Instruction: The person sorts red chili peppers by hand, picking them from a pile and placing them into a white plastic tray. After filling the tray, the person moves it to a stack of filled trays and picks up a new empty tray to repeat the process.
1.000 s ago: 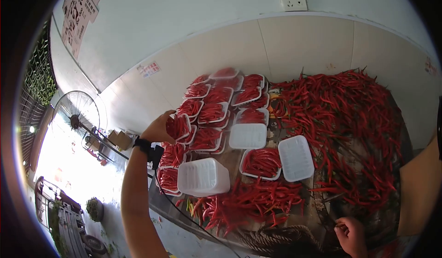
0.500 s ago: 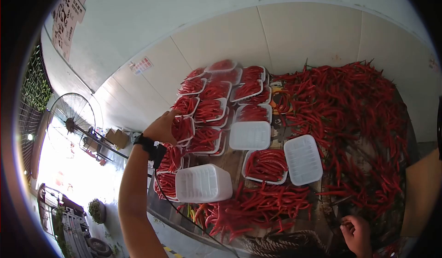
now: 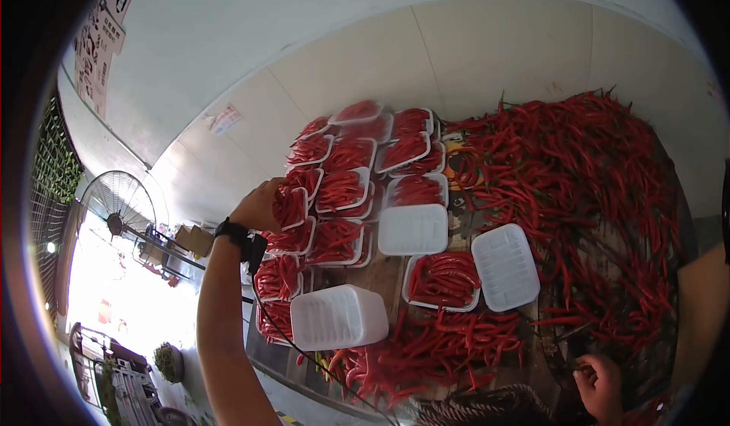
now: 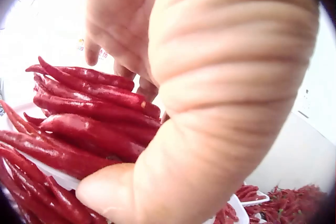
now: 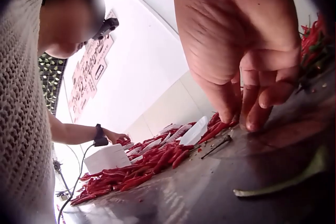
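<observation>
At the left end of the stacked trays, my left hand grips a white tray of red chilies. The left wrist view has the thumb at the tray's edge and the other fingers behind the chilies. Near the front right of the table, my right hand hangs loosely bent with nothing visible in it. Its fingers point down close to the tabletop in the right wrist view; whether they touch it, I cannot tell.
Empty white trays stand stacked at front left. Two more empty trays lie beside a filled one. Loose chilies cover the right side, others the front. A coiled rope lies at the front edge.
The head view has shifted, so the table's contents appear slightly displaced. My left hand remains on the same tray, and my right hand stays near the front right.
</observation>
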`<state>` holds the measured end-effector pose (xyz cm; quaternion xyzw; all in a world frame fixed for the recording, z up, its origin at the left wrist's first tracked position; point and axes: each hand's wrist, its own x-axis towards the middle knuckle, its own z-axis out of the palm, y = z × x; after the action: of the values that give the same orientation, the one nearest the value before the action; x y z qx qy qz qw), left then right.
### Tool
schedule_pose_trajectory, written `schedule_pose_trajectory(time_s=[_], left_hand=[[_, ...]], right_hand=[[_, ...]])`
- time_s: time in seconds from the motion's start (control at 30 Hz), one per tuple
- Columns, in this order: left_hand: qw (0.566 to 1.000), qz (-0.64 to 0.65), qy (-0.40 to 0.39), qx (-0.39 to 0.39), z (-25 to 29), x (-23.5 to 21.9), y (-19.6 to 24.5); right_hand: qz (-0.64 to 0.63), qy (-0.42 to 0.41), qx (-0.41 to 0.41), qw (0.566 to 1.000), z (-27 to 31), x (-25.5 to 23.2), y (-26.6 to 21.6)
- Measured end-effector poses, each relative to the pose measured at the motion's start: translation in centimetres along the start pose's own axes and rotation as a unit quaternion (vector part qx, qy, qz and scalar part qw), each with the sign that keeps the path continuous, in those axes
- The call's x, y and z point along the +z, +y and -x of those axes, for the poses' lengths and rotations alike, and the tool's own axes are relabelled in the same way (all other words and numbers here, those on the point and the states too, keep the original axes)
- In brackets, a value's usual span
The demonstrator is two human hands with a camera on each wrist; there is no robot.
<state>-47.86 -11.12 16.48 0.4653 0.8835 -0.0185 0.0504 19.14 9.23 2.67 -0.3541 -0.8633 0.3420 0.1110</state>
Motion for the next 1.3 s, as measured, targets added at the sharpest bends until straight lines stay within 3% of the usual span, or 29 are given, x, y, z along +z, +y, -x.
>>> schedule_pose_trajectory(time_s=[0.13, 0.2, 0.63, 0.77, 1.03, 1.13, 1.2, 1.27, 1.3], left_hand=[[0.999, 0.006, -0.030, -0.012, 0.3, 0.6, 0.0], [1.000, 0.009, 0.008, 0.022, 0.5, 1.0, -0.5], [1.000, -0.005, -0.022, 0.007, -0.2, 1.7, -1.6], [0.999, -0.002, -0.011, 0.038, 0.1, 2.4, -2.5], [0.999, 0.042, -0.014, 0.012, 1.1, 1.0, -0.3], [0.997, 0.065, 0.002, 0.028, 1.3, 0.7, -2.1], [0.992, 0.074, 0.083, 0.063, 1.7, 0.5, -3.2], [0.989, 0.101, 0.092, 0.048, 3.3, -1.1, -1.6], [0.982, 0.122, 0.137, 0.043, 3.9, -1.6, -1.1]], right_hand=[[0.001, 0.001, 0.007, 1.000, -0.1, 0.1, 0.5], [0.004, -0.003, 0.009, 1.000, -0.3, 0.2, 0.4], [0.009, 0.005, -0.012, 1.000, -0.8, 0.5, -0.2], [0.009, 0.010, -0.015, 1.000, -0.7, 0.5, -0.3], [0.015, 0.007, -0.009, 1.000, -0.7, 0.2, -1.0], [0.000, 0.032, 0.013, 0.999, -0.5, 0.6, -1.2], [-0.022, 0.052, 0.035, 0.998, -0.6, 1.0, -1.0], [-0.035, 0.099, 0.013, 0.994, -0.5, 0.9, -0.5], [-0.033, 0.098, 0.013, 0.995, -0.7, 0.6, -0.8]])
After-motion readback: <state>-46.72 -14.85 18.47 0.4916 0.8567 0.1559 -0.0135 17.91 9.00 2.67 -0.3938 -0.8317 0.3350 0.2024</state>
